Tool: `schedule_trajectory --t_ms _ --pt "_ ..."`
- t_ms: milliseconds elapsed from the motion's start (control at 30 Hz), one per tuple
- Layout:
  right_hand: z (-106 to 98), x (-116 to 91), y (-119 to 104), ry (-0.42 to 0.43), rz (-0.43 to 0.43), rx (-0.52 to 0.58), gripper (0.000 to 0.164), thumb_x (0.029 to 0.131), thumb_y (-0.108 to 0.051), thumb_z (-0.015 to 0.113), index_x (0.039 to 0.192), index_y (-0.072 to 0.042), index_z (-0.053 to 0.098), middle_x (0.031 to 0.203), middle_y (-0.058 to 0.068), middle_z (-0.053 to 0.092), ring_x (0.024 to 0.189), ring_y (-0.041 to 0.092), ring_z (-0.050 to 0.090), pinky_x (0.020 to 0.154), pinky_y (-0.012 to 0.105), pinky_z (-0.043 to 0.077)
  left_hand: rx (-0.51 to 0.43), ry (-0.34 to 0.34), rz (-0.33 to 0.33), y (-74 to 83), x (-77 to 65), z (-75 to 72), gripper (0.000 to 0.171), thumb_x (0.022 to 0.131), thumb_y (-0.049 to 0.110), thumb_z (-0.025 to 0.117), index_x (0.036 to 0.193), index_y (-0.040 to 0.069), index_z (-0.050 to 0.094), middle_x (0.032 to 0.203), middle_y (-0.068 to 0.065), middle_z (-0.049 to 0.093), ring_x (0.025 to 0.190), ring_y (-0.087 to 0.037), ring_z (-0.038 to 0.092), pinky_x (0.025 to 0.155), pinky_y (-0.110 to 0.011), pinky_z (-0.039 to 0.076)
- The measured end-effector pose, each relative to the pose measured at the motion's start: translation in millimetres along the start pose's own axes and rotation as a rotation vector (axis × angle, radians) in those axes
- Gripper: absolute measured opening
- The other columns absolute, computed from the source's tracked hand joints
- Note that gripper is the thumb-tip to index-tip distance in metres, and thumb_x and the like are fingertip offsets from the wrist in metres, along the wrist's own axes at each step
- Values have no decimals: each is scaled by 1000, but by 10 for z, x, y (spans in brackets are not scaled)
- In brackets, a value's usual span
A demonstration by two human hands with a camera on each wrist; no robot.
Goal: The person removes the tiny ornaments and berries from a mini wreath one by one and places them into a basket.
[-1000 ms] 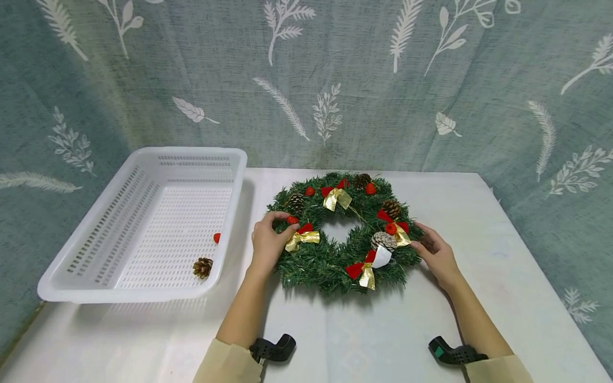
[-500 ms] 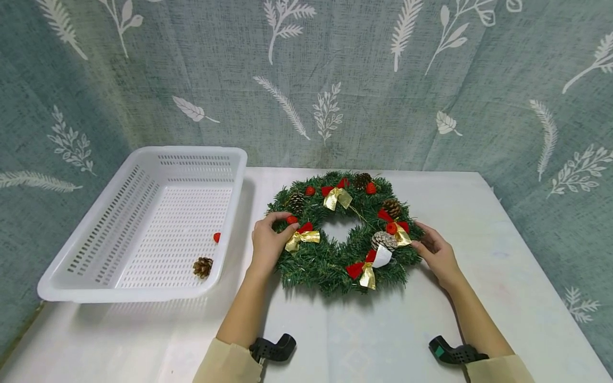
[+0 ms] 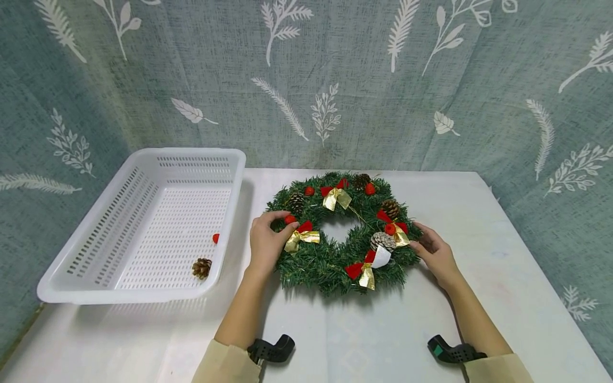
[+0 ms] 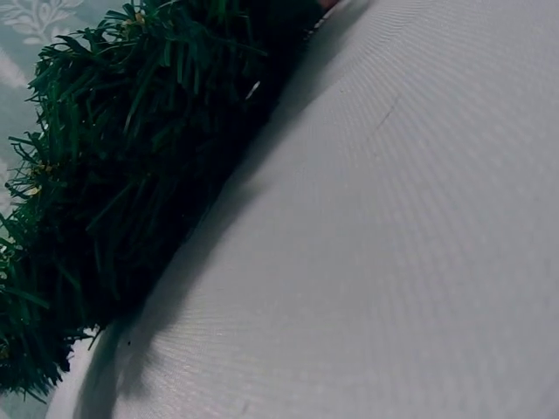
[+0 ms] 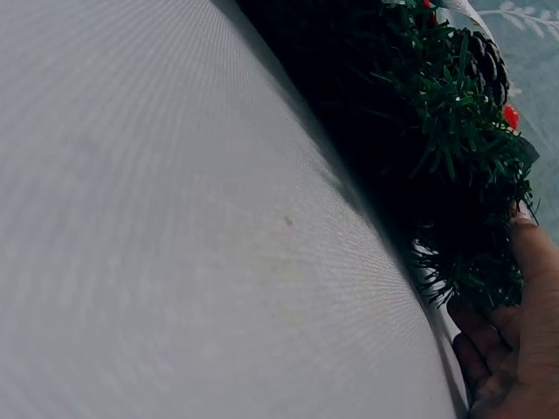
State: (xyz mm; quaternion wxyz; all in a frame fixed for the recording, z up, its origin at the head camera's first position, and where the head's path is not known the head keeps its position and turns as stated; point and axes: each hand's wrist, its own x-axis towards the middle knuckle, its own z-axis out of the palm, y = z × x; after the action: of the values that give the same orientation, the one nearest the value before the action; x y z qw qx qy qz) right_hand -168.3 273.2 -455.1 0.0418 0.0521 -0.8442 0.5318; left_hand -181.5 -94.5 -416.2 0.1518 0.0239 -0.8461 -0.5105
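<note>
A green Christmas wreath (image 3: 325, 260) lies on the white table, trimmed with pine cones, red berries and red-and-gold bows. At its left side my left hand (image 3: 266, 242) has thumb and index finger around a red berry (image 3: 290, 218), just above a gold bow (image 3: 301, 239). My right hand (image 3: 438, 258) grips the right edge of the wreath; in the right wrist view its thumb (image 5: 531, 244) lies against the greenery with the other fingers curled below. A whitish pine cone (image 3: 383, 241) and a bow with a white piece (image 3: 367, 267) sit at the front right.
A white perforated plastic basket (image 3: 86, 295) stands to the left, holding a brown pine cone (image 3: 201, 268) and a red berry (image 3: 216, 238). Behind the table (image 3: 373, 340) hangs a grey-green curtain (image 3: 230, 80) with white leaf prints.
The camera view has shifted very slightly. Both hands and the wreath hold the same positions.
</note>
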Motion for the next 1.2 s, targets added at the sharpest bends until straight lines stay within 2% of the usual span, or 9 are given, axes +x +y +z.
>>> schedule_trajectory --t_ms 233,367,633,800,1067,1200 --pt "11 -7 -7 4 2 -5 54 94 -14 59 143 -2 38 96 -8 52 89 -4 51 72 11 45 -122 -14 -31 3 -1 -40 33 80 25 77 109 11 69 113 -6 63 115 -25 46 99 -42 39" --pt "8 -5 0 -1 2 -9 55 94 -14 59 143 -2 37 98 -6 52 90 -5 51 73 11 44 -152 -10 -22 19 -6 -61 33 81 26 75 111 11 69 113 -5 62 117 -24 45 100 -42 38" --pt "8 -9 -4 0 -2 12 54 95 -15 58 143 -2 38 97 -8 52 90 -3 51 73 11 45 -133 48 70 47 -12 -67 34 82 23 75 110 6 69 105 -9 63 104 -24 50 88 -39 42" --pt "11 -6 -9 3 -2 3 54 95 -14 58 143 -2 38 96 -10 52 90 -4 51 74 10 45 -164 104 108 94 -19 -93 33 80 21 76 108 4 69 104 -9 63 101 -23 52 91 -38 42" --pt "6 -2 -6 1 -7 -9 54 94 -14 59 143 -3 38 99 -5 52 91 -4 51 76 8 43 -202 183 171 176 -28 -138 32 79 17 77 105 0 69 97 -13 63 96 -24 53 91 -47 42" --pt "8 -3 -5 3 -2 -21 54 94 -13 59 143 -2 38 101 -3 52 92 -6 50 76 8 43 -204 212 210 210 -29 -169 30 79 16 77 101 0 69 95 -14 64 94 -24 55 90 -49 44"
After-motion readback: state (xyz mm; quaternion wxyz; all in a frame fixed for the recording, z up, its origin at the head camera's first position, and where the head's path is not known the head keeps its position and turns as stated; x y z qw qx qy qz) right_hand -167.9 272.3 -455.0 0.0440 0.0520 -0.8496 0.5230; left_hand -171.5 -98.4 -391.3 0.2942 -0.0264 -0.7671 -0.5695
